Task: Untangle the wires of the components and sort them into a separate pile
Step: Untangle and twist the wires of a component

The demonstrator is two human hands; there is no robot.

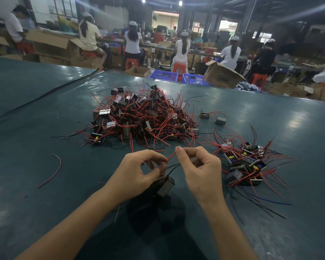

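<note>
The place is a factory assembly hall with one large open shop floor. A broad work table (45, 128) covered in dark green sheeting fills the near view. It carries a heap of wired components (139, 117) at its middle and a smaller pile (246, 162) at 3 o'clock. From 10 to 2 o'clock, workers in white caps (182, 47) sit with backs turned on red plastic stools (178, 69) along long benches (111, 41). Open cardboard cartons (221, 75) and blue plastic crates (163, 75) stand at 12 to 1 o'clock. Bare lamps (180, 3) hang under a dark roof at 12 o'clock, above a bright doorway (165, 20).
</note>
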